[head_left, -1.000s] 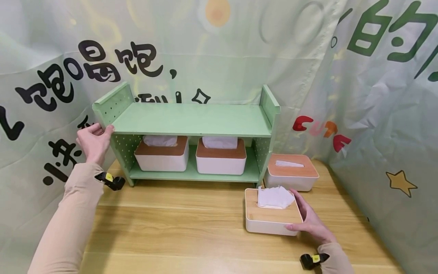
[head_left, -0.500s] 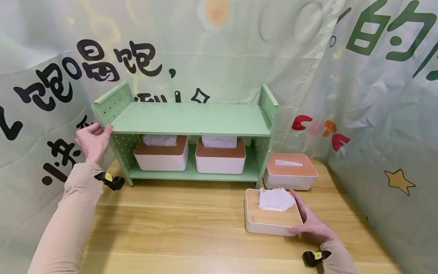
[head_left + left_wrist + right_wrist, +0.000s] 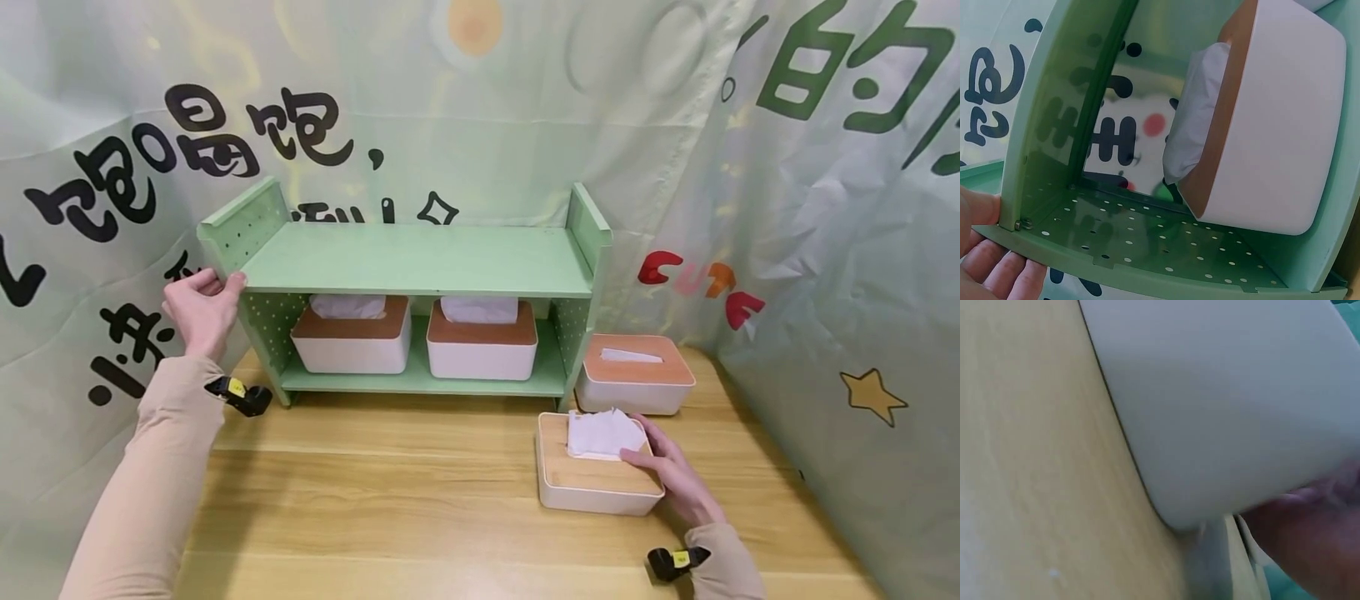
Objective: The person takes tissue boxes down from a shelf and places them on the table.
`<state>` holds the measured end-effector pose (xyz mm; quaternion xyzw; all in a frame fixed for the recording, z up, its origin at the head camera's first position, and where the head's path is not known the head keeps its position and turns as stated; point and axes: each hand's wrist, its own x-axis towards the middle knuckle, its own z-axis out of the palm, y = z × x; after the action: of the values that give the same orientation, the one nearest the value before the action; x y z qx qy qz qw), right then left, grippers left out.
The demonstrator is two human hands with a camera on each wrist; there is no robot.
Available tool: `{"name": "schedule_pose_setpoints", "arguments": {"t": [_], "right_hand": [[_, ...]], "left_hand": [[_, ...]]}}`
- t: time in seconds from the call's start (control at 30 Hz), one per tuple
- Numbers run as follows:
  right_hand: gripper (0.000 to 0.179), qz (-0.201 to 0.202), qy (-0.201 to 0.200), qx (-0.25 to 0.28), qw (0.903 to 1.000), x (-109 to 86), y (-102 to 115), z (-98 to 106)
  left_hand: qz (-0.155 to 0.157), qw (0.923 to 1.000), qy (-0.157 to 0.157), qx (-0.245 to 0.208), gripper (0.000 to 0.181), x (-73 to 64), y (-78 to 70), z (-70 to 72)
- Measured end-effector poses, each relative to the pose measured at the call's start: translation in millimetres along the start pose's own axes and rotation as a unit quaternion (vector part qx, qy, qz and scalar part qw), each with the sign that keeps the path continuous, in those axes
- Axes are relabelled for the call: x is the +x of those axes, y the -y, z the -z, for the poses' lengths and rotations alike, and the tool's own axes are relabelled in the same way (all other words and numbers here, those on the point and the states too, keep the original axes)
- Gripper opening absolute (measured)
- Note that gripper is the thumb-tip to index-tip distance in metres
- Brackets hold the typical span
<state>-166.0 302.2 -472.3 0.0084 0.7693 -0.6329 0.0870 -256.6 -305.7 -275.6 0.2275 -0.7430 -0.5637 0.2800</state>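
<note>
My left hand (image 3: 201, 312) grips the left front edge of a green two-level shelf (image 3: 420, 258). In the left wrist view, thumb and fingers (image 3: 1004, 272) lie on either side of the perforated panel's edge. On the wooden table, a white tissue box (image 3: 570, 496) with a wooden lid stands in front of the shelf's right end. A tissue (image 3: 603, 433) sticks up from its slot. My right hand (image 3: 675, 479) lies at the box's right side, thumb over the lid near the tissue. In the right wrist view the blurred hand is beside the box's white wall (image 3: 1210, 406).
Two more tissue boxes, a left one (image 3: 352, 350) and a right one (image 3: 480, 354), stand on the lower shelf level. Another tissue box (image 3: 637, 392) is on the table (image 3: 375, 492) just right of the shelf. Printed cloth (image 3: 487, 150) hangs behind.
My right thumb has moved from the box's front wall up over its lid, and the wrist has shifted slightly left. The left hand keeps its hold on the shelf.
</note>
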Motion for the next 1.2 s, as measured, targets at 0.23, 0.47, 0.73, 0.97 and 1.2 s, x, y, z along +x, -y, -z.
{"name": "schedule_pose_setpoints", "arguments": {"t": [0.23, 0.47, 0.73, 0.97, 1.2], "right_hand": [[0.071, 0.024, -0.039, 0.010, 0.9989, -0.6, -8.2, 11.9], [0.072, 0.017, -0.047, 0.016, 0.9986, -2.5, -13.3, 24.1], [0.073, 0.009, -0.053, 0.011, 0.9985, -4.0, -19.4, 37.7], [0.077, -0.008, -0.050, 0.006, 0.9987, -5.7, -23.7, 53.0], [0.075, 0.016, -0.047, 0.006, 0.9988, -5.5, -23.5, 61.5]], "left_hand": [[-0.001, 1.0000, -0.001, -0.002, 0.046, 0.8, 0.4, 0.1], [-0.015, 0.9998, 0.000, -0.011, 0.043, 2.2, 2.3, -0.6], [-0.006, 1.0000, -0.005, -0.004, 0.044, 2.7, 2.9, -1.2], [-0.007, 1.0000, -0.004, 0.002, 0.044, 2.8, 2.6, -1.2], [-0.007, 1.0000, -0.004, 0.001, 0.045, 2.5, 2.3, -0.4]]}}
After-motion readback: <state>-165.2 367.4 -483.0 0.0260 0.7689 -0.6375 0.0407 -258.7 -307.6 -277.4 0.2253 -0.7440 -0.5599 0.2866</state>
